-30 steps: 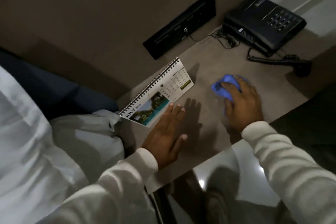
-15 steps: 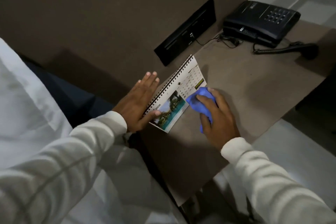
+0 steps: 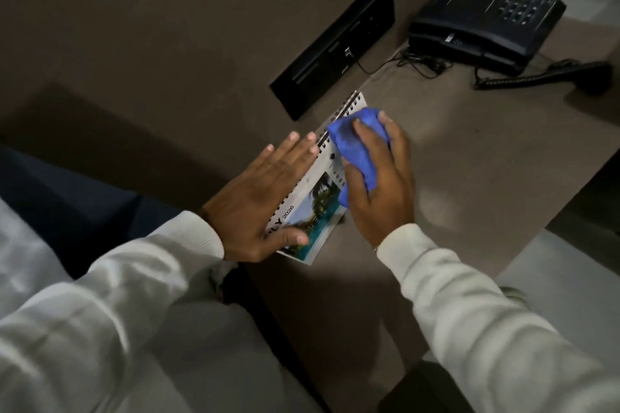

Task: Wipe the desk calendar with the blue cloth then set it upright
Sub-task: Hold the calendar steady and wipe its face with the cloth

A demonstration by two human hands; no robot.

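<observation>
A spiral-bound desk calendar (image 3: 310,208) with a tropical photo and "2026" printed on it lies flat on the brown desk (image 3: 469,178), close to the wall. My left hand (image 3: 265,201) rests flat on the calendar's left edge, fingers spread, thumb on the photo. My right hand (image 3: 379,174) presses a bunched blue cloth (image 3: 352,144) onto the upper half of the page, hiding the date grid.
A black telephone (image 3: 486,23) sits at the back right with its handset (image 3: 570,75) lying off the cradle on the desk. A black socket panel (image 3: 335,47) is set in the wall behind the calendar. White bedding (image 3: 50,278) lies at the left.
My right hand has slid the cloth from the calendar's lower right corner up over the date grid toward the spiral binding. My left hand has stayed pressed on the left edge.
</observation>
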